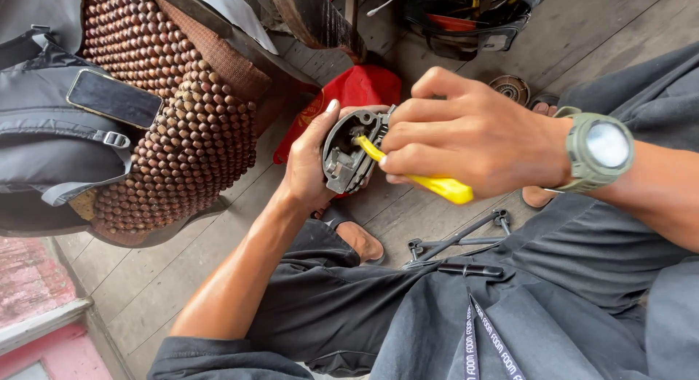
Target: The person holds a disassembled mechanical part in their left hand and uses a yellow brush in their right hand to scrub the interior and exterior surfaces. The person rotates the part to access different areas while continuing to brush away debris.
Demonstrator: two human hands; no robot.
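Dull metal part, glossy yellow plastic handle, worn wood floor.

Left hand point(309, 165) grips round grey metal housing point(348, 156), matt, grimy, cast-looking. Right hand point(466, 136) on tool with yellow handle point(435, 183), smooth shiny plastic. Wristwatch point(598, 151): matt olive plastic case, glassy face. Seat cover point(182, 111): polished brown wooden beads. Phone point(114, 98) glossy black. Red cloth point(353, 89). Floor point(153, 278): grey, rough planks.

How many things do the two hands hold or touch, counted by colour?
Grey: 1, the round metal part in the left hand
Yellow: 1, the yellow-handled tool in the right hand
Total: 2
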